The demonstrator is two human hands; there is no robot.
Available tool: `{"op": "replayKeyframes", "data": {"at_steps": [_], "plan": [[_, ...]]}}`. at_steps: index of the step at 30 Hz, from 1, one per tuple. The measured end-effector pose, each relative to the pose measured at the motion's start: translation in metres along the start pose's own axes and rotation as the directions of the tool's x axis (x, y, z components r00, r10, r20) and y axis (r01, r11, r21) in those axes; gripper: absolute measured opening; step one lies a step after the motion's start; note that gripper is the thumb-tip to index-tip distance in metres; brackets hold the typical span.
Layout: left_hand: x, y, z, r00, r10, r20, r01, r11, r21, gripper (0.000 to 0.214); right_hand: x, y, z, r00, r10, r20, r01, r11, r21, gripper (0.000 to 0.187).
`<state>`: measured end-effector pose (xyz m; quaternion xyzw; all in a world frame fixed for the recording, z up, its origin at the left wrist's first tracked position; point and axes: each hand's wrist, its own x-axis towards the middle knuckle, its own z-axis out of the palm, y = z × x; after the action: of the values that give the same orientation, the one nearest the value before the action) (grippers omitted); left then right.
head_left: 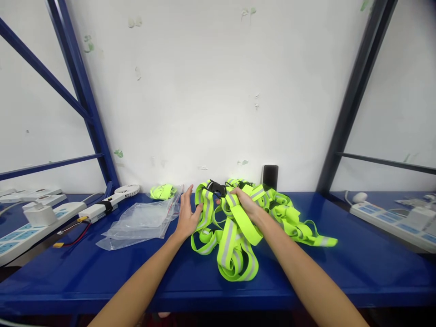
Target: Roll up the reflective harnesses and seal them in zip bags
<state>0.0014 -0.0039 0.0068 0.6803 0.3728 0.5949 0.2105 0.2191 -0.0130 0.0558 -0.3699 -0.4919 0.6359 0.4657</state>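
A tangle of neon-yellow straps (235, 245) with grey reflective bands and a black buckle (215, 187) lies on the blue shelf (340, 268). My right hand (245, 202) is closed round a bunch of these straps near the top of the pile. My left hand (187, 215) rests against the pile's left side, fingers stretched upward and apart, its thumb touching a strap loop. More of the same straps (289, 218) trail off to the right.
Clear plastic bags (143, 222) lie left of the pile, one with a folded yellow strap (162, 191) inside. A small white fan (112, 200) and power strips (34, 222) sit at far left, another power strip (391, 218) at right. A black phone (270, 177) leans on the wall.
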Motion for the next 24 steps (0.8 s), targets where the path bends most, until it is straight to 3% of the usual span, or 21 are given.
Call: {"op": "replayKeyframes", "data": {"at_steps": [3, 7, 9, 12, 15, 18, 20, 22, 24], "plan": [[-0.001, 0.009, -0.001, 0.999, 0.025, 0.038, -0.023, 0.997, -0.069, 0.069, -0.002, 0.003, 0.003, 0.993, 0.078, 0.086, -0.083, 0.995, 0.057, 0.012], [-0.001, 0.004, 0.006, 0.964, -0.173, 0.204, 0.231, 0.922, -0.309, 0.077, 0.0, 0.012, 0.008, 0.971, 0.064, 0.229, -0.093, 0.989, 0.117, 0.029], [0.0, -0.001, 0.01, 0.928, -0.233, 0.29, 0.341, 0.844, -0.414, 0.076, 0.002, 0.018, 0.012, 0.958, 0.0, 0.287, -0.042, 0.989, 0.142, 0.039], [0.001, -0.009, 0.013, 0.9, -0.292, 0.322, 0.42, 0.776, -0.471, 0.061, 0.007, 0.027, 0.017, 0.943, -0.12, 0.311, 0.086, 0.989, 0.121, 0.052], [0.004, -0.015, 0.013, 0.869, -0.378, 0.321, 0.494, 0.712, -0.499, 0.045, 0.014, 0.032, 0.017, 0.939, -0.199, 0.28, 0.206, 0.979, 0.004, 0.06], [0.007, -0.02, 0.012, 0.841, -0.461, 0.283, 0.537, 0.645, -0.544, 0.041, 0.021, 0.035, 0.01, 0.965, -0.19, 0.18, 0.231, 0.941, -0.248, 0.064], [0.008, -0.02, 0.011, 0.833, -0.499, 0.24, 0.538, 0.627, -0.563, 0.039, 0.024, 0.038, 0.004, 0.97, -0.24, 0.039, 0.231, 0.858, -0.46, 0.064], [0.009, -0.019, 0.01, 0.824, -0.522, 0.22, 0.544, 0.624, -0.561, 0.036, 0.026, 0.042, -0.001, 0.931, -0.354, -0.086, 0.225, 0.746, -0.627, 0.059], [0.008, -0.018, 0.009, 0.816, -0.541, 0.203, 0.551, 0.623, -0.556, 0.036, 0.028, 0.043, -0.003, 0.908, -0.397, -0.129, 0.198, 0.682, -0.704, 0.044]]}}
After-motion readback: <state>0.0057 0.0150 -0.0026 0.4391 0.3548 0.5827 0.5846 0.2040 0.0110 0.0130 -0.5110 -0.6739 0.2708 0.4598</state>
